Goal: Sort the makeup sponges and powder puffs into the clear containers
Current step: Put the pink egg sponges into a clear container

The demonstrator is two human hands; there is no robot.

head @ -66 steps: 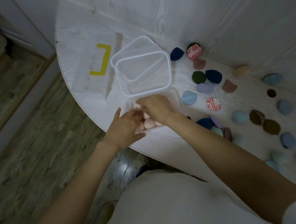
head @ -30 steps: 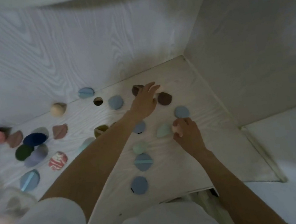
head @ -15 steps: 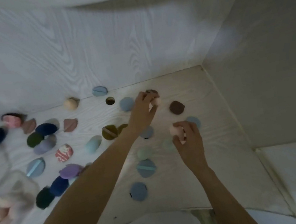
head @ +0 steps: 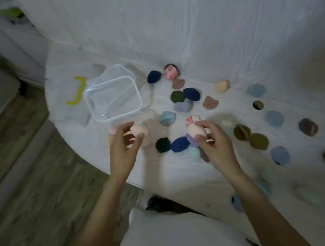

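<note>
My left hand [head: 124, 148] pinches a pale pink sponge [head: 140, 130] just above a low clear container [head: 115, 132] near the table's front edge, where other pink sponges lie, blurred. My right hand [head: 215, 142] grips a second pale pink sponge [head: 197, 131] over a cluster of blue, purple and teal pieces. An empty clear container [head: 112, 97] with a white rim stands behind, on top of another. Several sponges and powder puffs in blue, green, brown and pink lie scattered over the white table [head: 174, 168] to the right.
A yellow bracket-shaped mark [head: 78, 91] shows on a clear sheet left of the containers. The white wood-grain wall [head: 186, 26] rises right behind the table. The table's curved edge drops to a wooden floor [head: 20, 182] on the left.
My view swung left from the table's right corner to the containers. Both hands each picked up a pink sponge there and carried them left toward the low container.
</note>
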